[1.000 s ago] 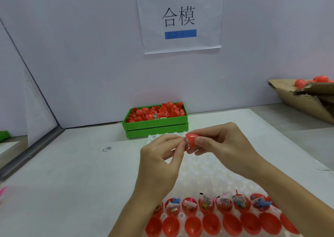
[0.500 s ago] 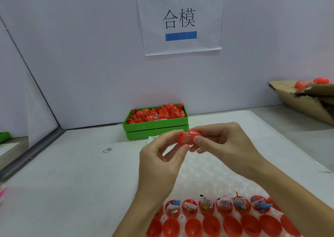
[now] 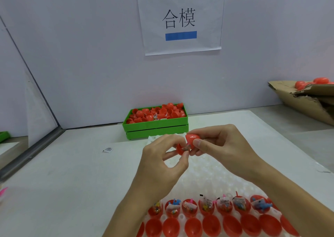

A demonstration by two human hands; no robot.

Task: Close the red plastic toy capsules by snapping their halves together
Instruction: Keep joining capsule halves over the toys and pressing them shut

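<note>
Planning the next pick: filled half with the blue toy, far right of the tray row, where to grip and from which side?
Pinch the red rim of the filled half from above, fingers at its near and far edges. It sits open-side up in the white tray, neighbours close left and right, and the blue toy sticks out rightward.

2 hands (image 3: 162, 164) (image 3: 222, 146) around 1 half-open red capsule (image 3: 189, 142) above tray (image 3: 207, 175)

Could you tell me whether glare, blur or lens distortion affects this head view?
Head view: lighting is soft and even, with faint shadows under the hands; the white tray is washed out, so its dimples barely show; the wide lens bends the left wall edge and table border; the capsule between the left hand and right hand looks slightly soft.
</note>
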